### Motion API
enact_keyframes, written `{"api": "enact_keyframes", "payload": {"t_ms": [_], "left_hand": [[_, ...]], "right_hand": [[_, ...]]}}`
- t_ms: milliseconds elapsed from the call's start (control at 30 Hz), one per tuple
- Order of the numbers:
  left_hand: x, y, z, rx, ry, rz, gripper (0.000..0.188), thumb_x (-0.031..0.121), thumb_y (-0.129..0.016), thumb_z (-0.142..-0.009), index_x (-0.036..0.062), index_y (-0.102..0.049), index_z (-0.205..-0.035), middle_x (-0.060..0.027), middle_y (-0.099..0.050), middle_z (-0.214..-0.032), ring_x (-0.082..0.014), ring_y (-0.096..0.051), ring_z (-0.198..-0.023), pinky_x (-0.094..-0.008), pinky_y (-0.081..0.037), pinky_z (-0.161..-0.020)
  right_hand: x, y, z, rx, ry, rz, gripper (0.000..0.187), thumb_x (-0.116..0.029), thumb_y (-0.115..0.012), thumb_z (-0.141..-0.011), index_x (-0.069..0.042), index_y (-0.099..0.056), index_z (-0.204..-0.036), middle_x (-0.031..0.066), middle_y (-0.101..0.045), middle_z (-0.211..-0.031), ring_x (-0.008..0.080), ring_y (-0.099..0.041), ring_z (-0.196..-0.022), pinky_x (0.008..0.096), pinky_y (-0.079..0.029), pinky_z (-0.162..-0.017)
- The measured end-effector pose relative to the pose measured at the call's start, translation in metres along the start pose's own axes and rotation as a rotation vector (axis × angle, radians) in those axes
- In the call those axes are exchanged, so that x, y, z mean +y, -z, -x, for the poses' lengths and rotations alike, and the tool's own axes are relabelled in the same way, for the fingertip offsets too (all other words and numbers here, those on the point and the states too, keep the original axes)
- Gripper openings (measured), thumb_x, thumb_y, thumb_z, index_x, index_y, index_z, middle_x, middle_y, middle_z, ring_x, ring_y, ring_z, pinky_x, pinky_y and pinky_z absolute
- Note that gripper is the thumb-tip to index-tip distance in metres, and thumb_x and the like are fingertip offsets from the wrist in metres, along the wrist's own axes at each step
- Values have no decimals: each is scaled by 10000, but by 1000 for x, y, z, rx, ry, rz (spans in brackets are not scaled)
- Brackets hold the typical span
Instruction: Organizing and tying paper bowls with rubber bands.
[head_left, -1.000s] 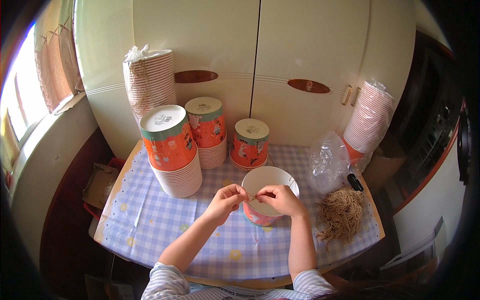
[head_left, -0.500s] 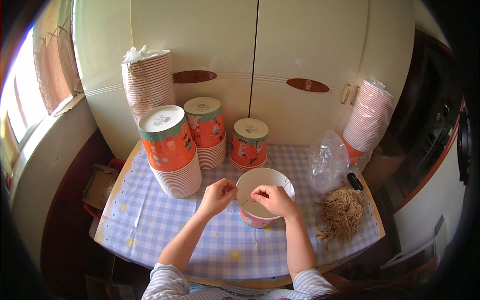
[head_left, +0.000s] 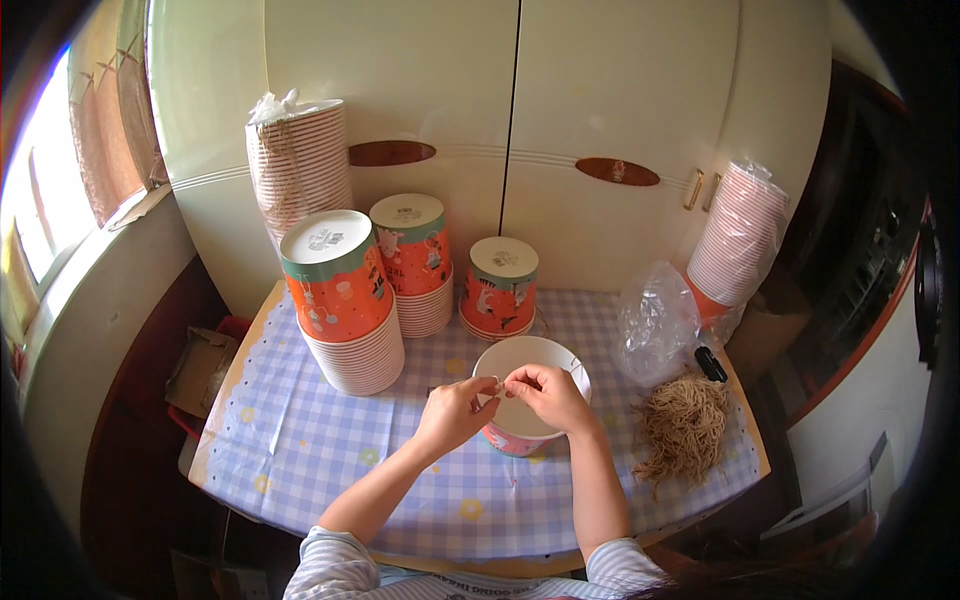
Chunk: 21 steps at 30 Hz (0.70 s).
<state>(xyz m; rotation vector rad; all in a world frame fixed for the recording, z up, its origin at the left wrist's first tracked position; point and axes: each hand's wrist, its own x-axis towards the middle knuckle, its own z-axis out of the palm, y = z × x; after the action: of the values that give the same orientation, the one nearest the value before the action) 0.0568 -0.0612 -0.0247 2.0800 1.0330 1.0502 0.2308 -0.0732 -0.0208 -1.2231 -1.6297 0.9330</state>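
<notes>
A paper bucket (head_left: 530,350), white inside with a coral printed outside, stands upright at the middle of the table. Over its left side, my left hand (head_left: 458,412) and my right hand (head_left: 548,396) meet with fingertips pinched together. Between them they grip a thin string, mostly hidden by the fingers. A short piece of string (head_left: 577,366) shows at the bucket's right rim. Off to the right of my hands lies a tangled heap of beige strings (head_left: 684,425).
Upside-down bucket stacks stand at the left (head_left: 350,345), behind it (head_left: 416,265), and beyond the working bucket (head_left: 499,290). Wrapped stacks rise at back left (head_left: 300,160) and back right (head_left: 738,235). A clear plastic bag (head_left: 655,325) and black object (head_left: 710,364) lie right. Cabinet doors (head_left: 620,90) close off the back.
My left hand has moved right, over the bucket's rim, until its fingertips meet those of my right hand. The string seen between them is now mostly covered. The bucket has stayed put.
</notes>
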Motion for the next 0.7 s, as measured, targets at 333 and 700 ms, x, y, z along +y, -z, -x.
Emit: {"api": "enact_keyframes", "payload": {"t_ms": [333, 700], "left_hand": [[-16, -4, -3, -98, 151, 445, 147, 51, -552, -827, -63, -581, -915, -74, -619, -790, -95, -589, -733, -213, -471, -637], [2, 4, 1, 40, 64, 121, 134, 91, -620, -786, -7, -607, -878, -20, -519, -540, -36, -433, -489, -213, -370, -453]], "right_hand": [[2, -1, -1, 27, 68, -29, 113, -88, -585, -825, 11, -629, -857, 58, -648, -769, 98, -595, -721, 241, -482, -661], [-7, -3, 1, 13, 72, -13, 121, -74, -571, -835, 23, -628, -879, 66, -653, -783, 99, -604, -740, 232, -484, -669]]}}
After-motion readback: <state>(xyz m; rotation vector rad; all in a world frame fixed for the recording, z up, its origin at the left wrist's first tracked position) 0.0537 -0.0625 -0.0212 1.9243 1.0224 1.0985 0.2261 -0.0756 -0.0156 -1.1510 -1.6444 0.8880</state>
